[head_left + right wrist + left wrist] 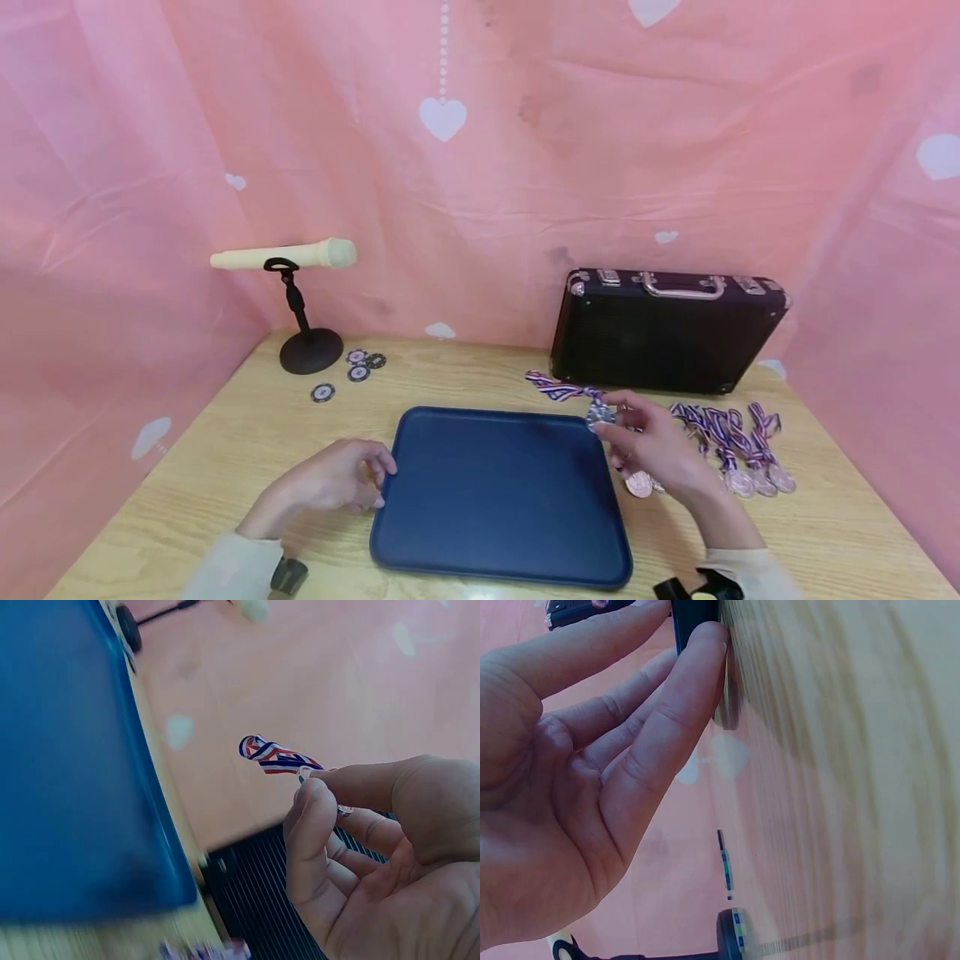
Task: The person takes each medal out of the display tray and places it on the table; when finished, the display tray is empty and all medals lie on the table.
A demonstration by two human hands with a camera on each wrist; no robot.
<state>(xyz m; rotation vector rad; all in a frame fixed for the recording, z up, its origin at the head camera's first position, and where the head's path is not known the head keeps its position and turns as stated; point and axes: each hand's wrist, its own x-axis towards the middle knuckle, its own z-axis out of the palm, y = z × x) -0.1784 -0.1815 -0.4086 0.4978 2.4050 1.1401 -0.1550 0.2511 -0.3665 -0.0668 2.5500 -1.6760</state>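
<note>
While the blue tray (pixel 495 500) lies bare at table centre, the black case (pixel 663 333) stands closed on edge behind it. Right hand (pixel 660 454) pinches a silver medal (pixel 600 414) over the tray's far right corner, grip clamped on it, its striped ribbon (pixel 558 388) trailing toward the case. Left hand (pixel 337 479) rests at the tray's left edge, fingers loosely curled, holding nothing. More medals (pixel 742 475) lie right of the tray. Wooden table (pixel 247 433); poker chips (pixel 356 367) beside microphone stand (pixel 307 342); pink heart backdrop (pixel 480 167).
</note>
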